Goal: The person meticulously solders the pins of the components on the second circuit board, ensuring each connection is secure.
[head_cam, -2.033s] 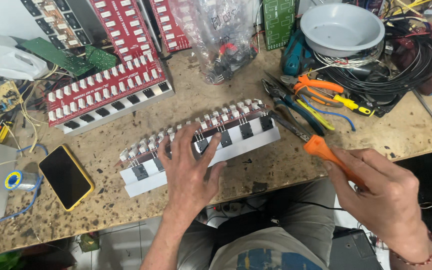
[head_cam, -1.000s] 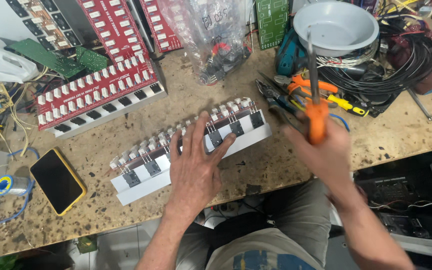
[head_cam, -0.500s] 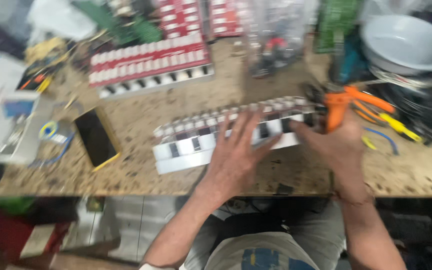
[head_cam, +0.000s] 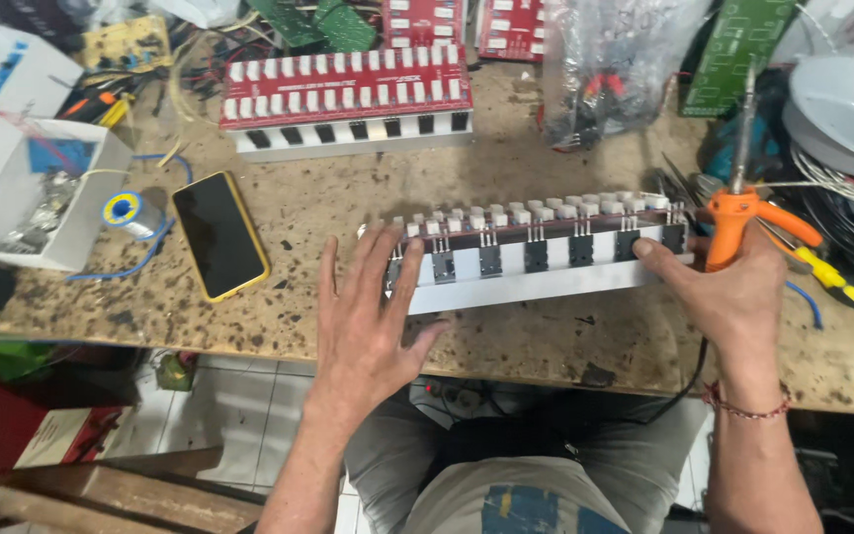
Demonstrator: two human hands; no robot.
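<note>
Board: amplifier board on a white heatsink bar (head_cam: 536,259), mid-frame on the workbench (head_cam: 348,208), long axis left-right.
Left hand (head_cam: 366,318): open, fingers spread, flat against the bar's left end.
Right hand (head_cam: 733,289): closed around an orange soldering iron (head_cam: 733,213), tip upward, fingertips touching the bar's right end.
Nearby: yellow-cased phone (head_cam: 219,234), left.

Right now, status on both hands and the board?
Left hand flat, fingers spread, on the board's left end. Right hand grips orange soldering iron, thumb on long heatsink board. Pliers and wire bundle crowd the right side.
</note>
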